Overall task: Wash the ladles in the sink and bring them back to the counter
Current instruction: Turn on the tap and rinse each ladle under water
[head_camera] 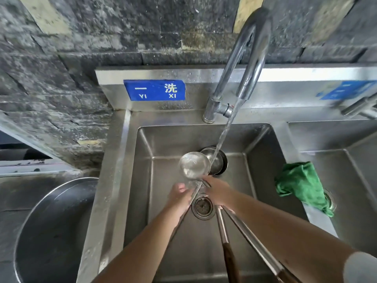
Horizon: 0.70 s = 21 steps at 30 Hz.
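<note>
Left hand (180,198) grips the handle of one ladle (193,165) just below its bowl, fingers curled round the shaft, bowl held up over the sink (146,180) basin. Right hand (217,190) is at the same spot by the bowl's neck, fingers curled against the ladle; blurred, so exact grip on it is unclear. Water stream (224,133) from the tap (244,64) falls just right of the held bowl, onto more ladle bowls (217,162) lying on the basin floor behind it. Two more ladle handles (230,242) run from under the right wrist toward the near rim, dark grips at the near ends, passing beside the drain strainer (203,205). These handles cross under the right forearm and crowd the basin's right half. Green cloth (302,184) draped over the divider between this basin and the second basin (346,170). Blue sign (154,90) on the backsplash. Large steel bowl (53,231) to the left of the sink, outside it. Second tap (359,108) at right edge, blurred
</note>
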Tool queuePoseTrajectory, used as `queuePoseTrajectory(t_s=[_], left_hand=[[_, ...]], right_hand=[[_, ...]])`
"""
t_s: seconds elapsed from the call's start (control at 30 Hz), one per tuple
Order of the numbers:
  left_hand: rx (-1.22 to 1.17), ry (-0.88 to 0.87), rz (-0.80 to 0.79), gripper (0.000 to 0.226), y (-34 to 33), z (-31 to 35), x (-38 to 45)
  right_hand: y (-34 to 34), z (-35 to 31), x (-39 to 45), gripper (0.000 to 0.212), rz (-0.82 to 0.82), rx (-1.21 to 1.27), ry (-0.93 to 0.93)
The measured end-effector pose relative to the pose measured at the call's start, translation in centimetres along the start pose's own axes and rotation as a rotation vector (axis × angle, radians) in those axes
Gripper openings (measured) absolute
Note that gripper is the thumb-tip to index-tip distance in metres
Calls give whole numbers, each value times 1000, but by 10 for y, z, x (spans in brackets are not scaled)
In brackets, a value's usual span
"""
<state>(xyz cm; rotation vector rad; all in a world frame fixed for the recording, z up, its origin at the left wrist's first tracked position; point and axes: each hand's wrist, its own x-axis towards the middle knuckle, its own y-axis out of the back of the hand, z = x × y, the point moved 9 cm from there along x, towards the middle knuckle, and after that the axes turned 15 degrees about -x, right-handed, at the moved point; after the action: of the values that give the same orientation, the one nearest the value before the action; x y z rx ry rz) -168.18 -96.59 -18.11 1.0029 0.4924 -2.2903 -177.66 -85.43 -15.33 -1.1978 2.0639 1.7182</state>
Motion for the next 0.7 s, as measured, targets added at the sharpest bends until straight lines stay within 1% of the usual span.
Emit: queuePoseTrajectory(t_s=[0.03, 0.1, 0.17, 0.23, 0.27, 0.33, 0.37, 0.4, 0.43, 0.47, 0.5, 0.53, 0.57, 0.7], left_hand=[[35, -61, 33, 47, 3, 12, 10], [59, -131, 26, 52, 0, 30, 25], [1, -92, -40, 56, -14, 36, 32], [39, -77, -57, 57, -25, 39, 32], [30, -79, -43, 55, -30, 39, 32], [-128, -51, -55, 54, -44, 36, 22], [-216, -34, -68, 58, -51, 34, 16], [-299, -12, -88, 63, -58, 32, 12], [-377, 7, -113, 62, -66, 30, 8], [-413, 18, -142, 53, -74, 29, 4], [-402, 22, -159, 40, -81, 29, -3], [-387, 30, -171, 30, -87, 27, -6], [-391, 42, -171, 26, -91, 26, -10], [-480, 81, -166, 24, -92, 29, -7]], right_hand=[[7, 3, -11, 53, -8, -2, -5], [16, 9, -30, 57, -32, 34, -11], [23, 12, -43, 59, -60, 4, 29], [25, 16, -53, 63, -106, 19, 46], [25, 20, -55, 67, -125, 63, 28], [25, 28, -56, 74, -168, 252, -41], [25, 28, -56, 72, -188, 367, -73], [26, 28, -54, 63, -196, 466, -99], [29, 24, -52, 47, -189, 530, -100], [32, 19, -48, 34, -171, 557, -88], [33, 14, -46, 26, -150, 560, -76], [34, 11, -44, 22, -128, 564, -72], [35, 8, -43, 22, -108, 570, -75], [46, 12, -45, 23, -32, 579, -110]])
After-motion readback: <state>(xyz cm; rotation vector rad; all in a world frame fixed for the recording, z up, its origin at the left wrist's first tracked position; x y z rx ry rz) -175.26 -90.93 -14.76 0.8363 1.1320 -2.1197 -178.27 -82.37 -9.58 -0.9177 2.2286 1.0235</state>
